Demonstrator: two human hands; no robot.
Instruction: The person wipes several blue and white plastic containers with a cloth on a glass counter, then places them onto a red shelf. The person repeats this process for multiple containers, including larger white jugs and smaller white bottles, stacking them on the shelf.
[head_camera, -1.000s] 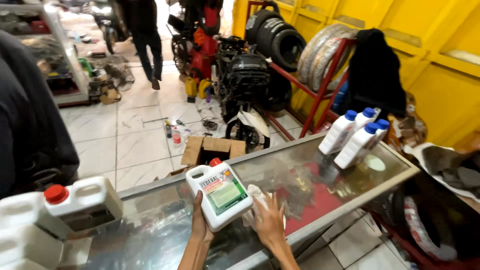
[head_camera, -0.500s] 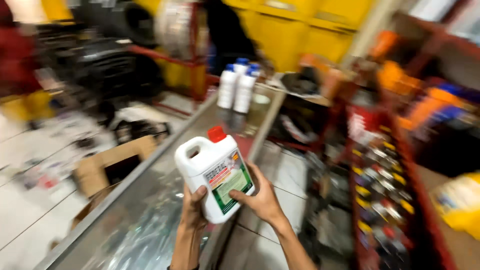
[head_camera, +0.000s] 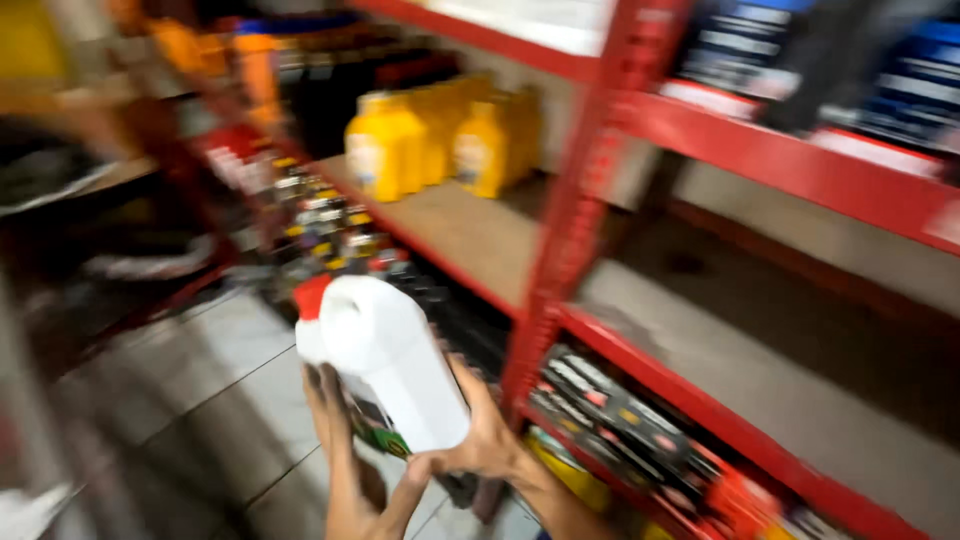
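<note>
Held up in both hands: a white plastic jug with a red cap (head_camera: 385, 360), tilted so the cap points up and to the left, in front of the red metal shelving rack (head_camera: 570, 215). Left hand (head_camera: 330, 410) underneath and behind the jug, fingers (head_camera: 325, 385) spread against its lower left side, just over a green label edge. Right hand (head_camera: 480, 435) cupped around the jug's lower right corner, fingers curled and pressed on the plastic, thumb along the bottom. Behind, on a bare wooden shelf board (head_camera: 450, 225), a row of yellow plastic bottles (head_camera: 440, 140). Below, on the lowest tier, dark flat packs with red trim (head_camera: 620, 415), probably boxed goods, though too blurred to tell. Grey tiled floor (head_camera: 190, 400) to the left.
</note>
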